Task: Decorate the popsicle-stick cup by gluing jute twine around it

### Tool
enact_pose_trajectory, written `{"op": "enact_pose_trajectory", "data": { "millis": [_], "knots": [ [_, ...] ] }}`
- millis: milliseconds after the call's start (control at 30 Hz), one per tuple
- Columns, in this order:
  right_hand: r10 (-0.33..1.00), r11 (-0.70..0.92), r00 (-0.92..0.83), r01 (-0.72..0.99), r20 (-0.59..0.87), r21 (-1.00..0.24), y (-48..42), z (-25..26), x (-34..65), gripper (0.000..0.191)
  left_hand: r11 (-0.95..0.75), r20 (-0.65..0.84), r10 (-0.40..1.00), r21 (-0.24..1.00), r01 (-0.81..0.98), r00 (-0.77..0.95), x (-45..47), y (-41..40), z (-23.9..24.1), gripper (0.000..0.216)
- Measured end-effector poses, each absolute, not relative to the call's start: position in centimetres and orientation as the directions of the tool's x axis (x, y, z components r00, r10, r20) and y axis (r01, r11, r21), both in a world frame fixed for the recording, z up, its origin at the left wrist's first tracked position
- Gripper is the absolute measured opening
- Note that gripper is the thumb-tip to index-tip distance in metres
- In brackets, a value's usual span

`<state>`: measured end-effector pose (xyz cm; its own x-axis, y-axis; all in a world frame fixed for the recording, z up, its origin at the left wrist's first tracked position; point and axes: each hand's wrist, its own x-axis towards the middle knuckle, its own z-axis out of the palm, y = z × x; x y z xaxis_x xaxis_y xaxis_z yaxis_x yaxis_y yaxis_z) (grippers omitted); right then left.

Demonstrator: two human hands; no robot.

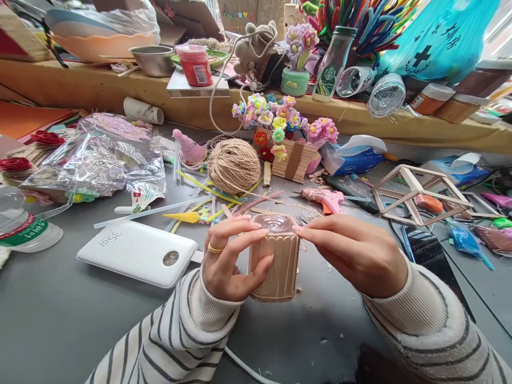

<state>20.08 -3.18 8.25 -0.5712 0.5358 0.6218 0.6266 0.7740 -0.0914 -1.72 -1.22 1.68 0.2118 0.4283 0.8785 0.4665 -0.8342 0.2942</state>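
A cup covered with upright wooden craft sticks point(276, 269) stands in front of me, its clear ringed plastic end facing up. Twine runs around its lower edge. My left hand point(230, 261), with a ring on one finger, is closed around the cup's left side, fingertips at the top edge. At the upper right edge, my right hand point(356, 250) is pinched on a strand of twine point(282, 201). This strand trails back to the twine ball point(234, 166). A pink glue gun point(326, 198) lies just behind my right hand.
To the left lie a white power bank point(136, 253) and a plastic bottle point(30, 232). Glue sticks point(188, 217) are scattered behind the cup. On the right are a wooden stick frame point(420, 194) and a phone point(430, 261). A crowded shelf point(184, 114) runs along the back.
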Motion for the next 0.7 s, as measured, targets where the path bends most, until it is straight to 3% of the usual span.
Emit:
{"op": "enact_pose_trajectory", "data": {
  "millis": [700],
  "knots": [
    [0.499,0.812,-0.611,0.578,0.615,-0.085,-3.03,8.47,20.05,0.016,-0.824,0.866,0.455,0.322,0.465,0.206,-1.63,-1.5,1.69,0.029]
  ]
}}
